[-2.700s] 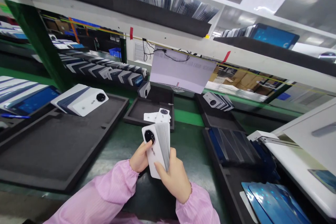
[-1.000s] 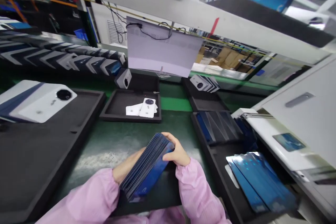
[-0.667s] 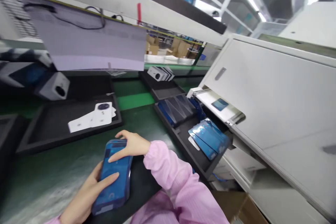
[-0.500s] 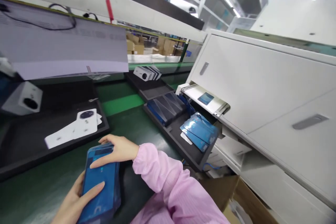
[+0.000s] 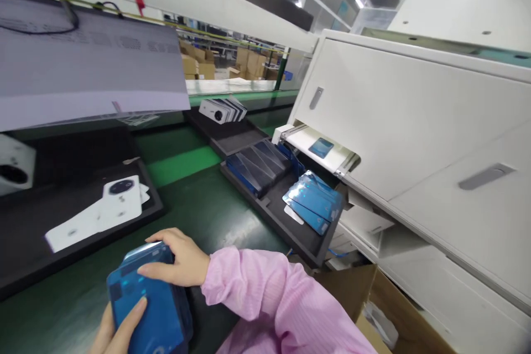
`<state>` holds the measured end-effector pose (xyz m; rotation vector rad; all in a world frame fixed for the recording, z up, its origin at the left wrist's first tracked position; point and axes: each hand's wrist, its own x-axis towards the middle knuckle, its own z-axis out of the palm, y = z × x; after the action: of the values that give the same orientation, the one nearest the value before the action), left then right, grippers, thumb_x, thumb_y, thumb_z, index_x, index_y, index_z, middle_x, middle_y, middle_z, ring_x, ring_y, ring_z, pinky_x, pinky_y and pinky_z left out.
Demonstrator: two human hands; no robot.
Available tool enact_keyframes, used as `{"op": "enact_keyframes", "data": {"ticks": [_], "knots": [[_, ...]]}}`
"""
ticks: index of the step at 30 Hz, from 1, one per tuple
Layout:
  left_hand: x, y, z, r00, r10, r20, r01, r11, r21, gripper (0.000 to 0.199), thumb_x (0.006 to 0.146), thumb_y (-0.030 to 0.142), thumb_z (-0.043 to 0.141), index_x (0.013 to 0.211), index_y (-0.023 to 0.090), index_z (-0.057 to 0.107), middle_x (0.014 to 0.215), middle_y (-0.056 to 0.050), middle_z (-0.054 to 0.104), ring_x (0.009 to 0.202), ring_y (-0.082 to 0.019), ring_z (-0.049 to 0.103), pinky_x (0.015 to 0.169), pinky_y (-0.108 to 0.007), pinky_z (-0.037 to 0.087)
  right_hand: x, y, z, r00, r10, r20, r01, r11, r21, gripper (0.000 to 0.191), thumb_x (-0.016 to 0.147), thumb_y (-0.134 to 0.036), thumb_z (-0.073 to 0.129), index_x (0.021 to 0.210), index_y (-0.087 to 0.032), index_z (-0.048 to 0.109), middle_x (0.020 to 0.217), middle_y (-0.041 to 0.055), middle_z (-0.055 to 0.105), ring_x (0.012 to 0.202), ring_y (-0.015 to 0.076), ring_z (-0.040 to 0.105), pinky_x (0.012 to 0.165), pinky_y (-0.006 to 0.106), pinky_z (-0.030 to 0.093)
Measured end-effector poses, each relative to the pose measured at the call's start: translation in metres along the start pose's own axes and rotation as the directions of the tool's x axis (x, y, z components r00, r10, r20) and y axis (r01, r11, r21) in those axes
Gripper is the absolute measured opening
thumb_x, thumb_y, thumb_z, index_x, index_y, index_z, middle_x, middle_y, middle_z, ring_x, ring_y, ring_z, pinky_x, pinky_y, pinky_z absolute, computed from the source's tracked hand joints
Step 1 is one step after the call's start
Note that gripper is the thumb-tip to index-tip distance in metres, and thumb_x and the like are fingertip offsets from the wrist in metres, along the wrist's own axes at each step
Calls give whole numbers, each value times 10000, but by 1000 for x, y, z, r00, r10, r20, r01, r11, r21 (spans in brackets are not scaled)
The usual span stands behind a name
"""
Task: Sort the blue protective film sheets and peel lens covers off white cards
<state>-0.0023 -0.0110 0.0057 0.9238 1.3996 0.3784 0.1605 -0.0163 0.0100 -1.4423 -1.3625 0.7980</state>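
Newly uneven stack (image 5: 158, 310), glossy blue

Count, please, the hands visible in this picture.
2: the left hand, partly out of view, low on the blue stack; the right hand at its upper end.

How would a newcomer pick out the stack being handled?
Start at the large white cabinet at right; left of it sits a black tray with fanned blue sheets. Further left and nearer the camera is the blue stack. Unlike those sheets, it is gripped by the left hand and right hand.
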Motion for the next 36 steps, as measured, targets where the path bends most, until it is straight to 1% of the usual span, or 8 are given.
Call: {"op": "enact_keyframes", "data": {"ticks": [4,8,11,15,24,29,34,36], "knots": [[-13,5,5,984,149,100,-133,979,-157,700,769,476,596,1387,364,288,1475,25,344,1318,-279,356,1039,-377,388,-3,-8,0,988,-153,-36,149,983,-105,477,748,-376,666,1173,-224,515,1288,88,461,1234,198,433,1055,330,334],[-9,11,7,964,218,151,-141,904,-404,737,794,410,602,1422,319,228,1415,-61,441,1214,-290,492,965,-392,460,2,-10,0,977,-214,-5,210,965,-158,558,704,-331,707,1202,-205,492,1379,130,365,1280,250,381,1063,387,328],[-5,11,4,941,304,149,-194,844,-500,763,783,365,631,1426,315,223,1397,-72,464,1165,-281,537,917,-376,492,5,-12,-2,975,-223,3,220,961,-169,473,744,-289,671,1186,-228,515,1354,117,410,1258,259,413,1043,422,354],[-5,10,0,932,316,177,-181,830,-528,770,778,328,640,1427,300,226,1376,-78,487,1134,-273,559,860,-352,519,6,-16,-3,972,-235,-21,228,958,-175,360,779,-268,638,1131,-247,567,1282,100,493,1189,255,487,1004,444,400],[-1,6,-3,915,354,193,-200,814,-546,775,750,282,669,1412,327,268,1402,-43,459,1168,-262,531,922,-352,477,7,-17,-2,968,-247,-47,233,951,-201,351,769,-255,643,1115,-244,587,1262,102,505,1180,271,489,978,463,420],[-2,7,-5,894,392,219,-211,797,-566,829,740,249,675,1426,341,218,1387,-51,475,1102,-255,579,871,-355,501,7,-18,-3,975,-210,-78,193,964,-184,325,768,-257,642,1087,-234,591,1258,106,495,1183,275,482,976,465,419],[-4,10,-6,875,421,239,-214,779,-589,883,715,214,700,1432,332,198,1402,-63,457,1173,-255,528,953,-365,447,11,-15,-13,964,-176,-199,152,980,-129,302,774,-265,636,1061,-211,560,1260,117,485,1205,270,462,1003,481,388],[-4,10,-6,869,434,237,-219,767,-604,891,718,208,699,1435,332,184,1406,-64,452,1184,-254,520,956,-366,447,11,-14,-14,974,-109,-196,96,993,-75,390,763,-285,649,1124,-217,520,1297,122,461,1218,269,455,992,465,403]]}}
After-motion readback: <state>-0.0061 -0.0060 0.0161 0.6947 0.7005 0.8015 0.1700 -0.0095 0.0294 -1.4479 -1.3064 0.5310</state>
